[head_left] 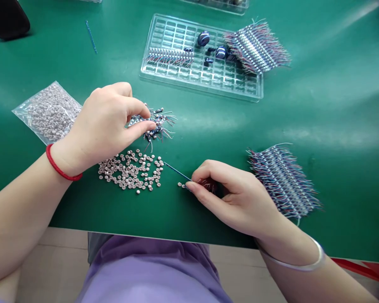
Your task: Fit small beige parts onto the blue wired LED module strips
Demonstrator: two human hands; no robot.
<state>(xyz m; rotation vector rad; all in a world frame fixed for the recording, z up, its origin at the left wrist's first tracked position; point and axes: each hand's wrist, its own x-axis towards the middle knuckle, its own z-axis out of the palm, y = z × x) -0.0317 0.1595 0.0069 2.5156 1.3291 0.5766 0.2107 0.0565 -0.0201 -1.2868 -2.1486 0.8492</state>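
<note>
My left hand reaches over a loose pile of small wired parts, thumb and index finger bent into a pinch at its near side. What lies between those fingertips is too small to make out. In my right hand, closed between thumb and index finger, is a thin blue stick, its tip pointing left toward scattered small round metal caps. A couple of similar caps lie beside the right fingertips. Under the curled right fingers, some fine wire ends show, mostly hidden.
A clear bag of small grey pieces lies left. Behind stands a clear compartment tray with wired parts and dark blue shiny pieces. One bundle of wired rods rests on it, another bundle at right. A second blue stick lies far left.
</note>
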